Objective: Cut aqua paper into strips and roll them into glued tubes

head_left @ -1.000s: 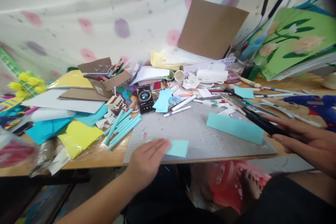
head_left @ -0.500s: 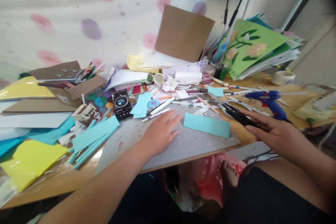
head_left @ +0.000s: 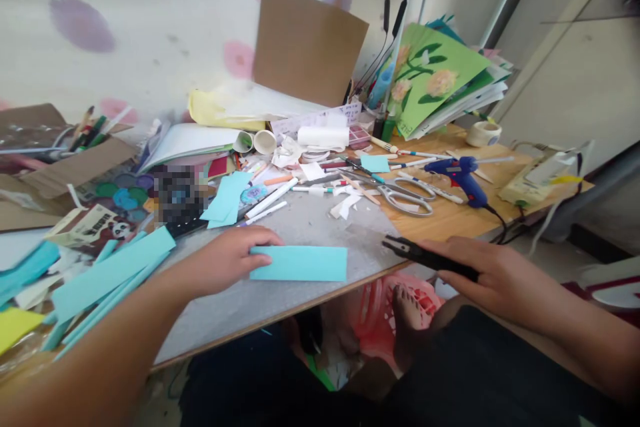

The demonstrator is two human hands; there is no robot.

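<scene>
Narrowly closed left hand (head_left: 225, 259) pinching blue strip (head_left: 305, 263), right hand (head_left: 483, 270) gripping black cutter (head_left: 423, 253), blade (head_left: 367, 237) apparently extended

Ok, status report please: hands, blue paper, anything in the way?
Left hand touching left end of light-blue rectangular paper strip. Right hand gripping black-handled cutter, blade near strip's right end. Strip on grey board; white paper scraps beyond.

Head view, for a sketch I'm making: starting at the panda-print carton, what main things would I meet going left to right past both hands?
Panda-print carton → left hand → light-blue paper strip → black-handled cutter → right hand.
</scene>
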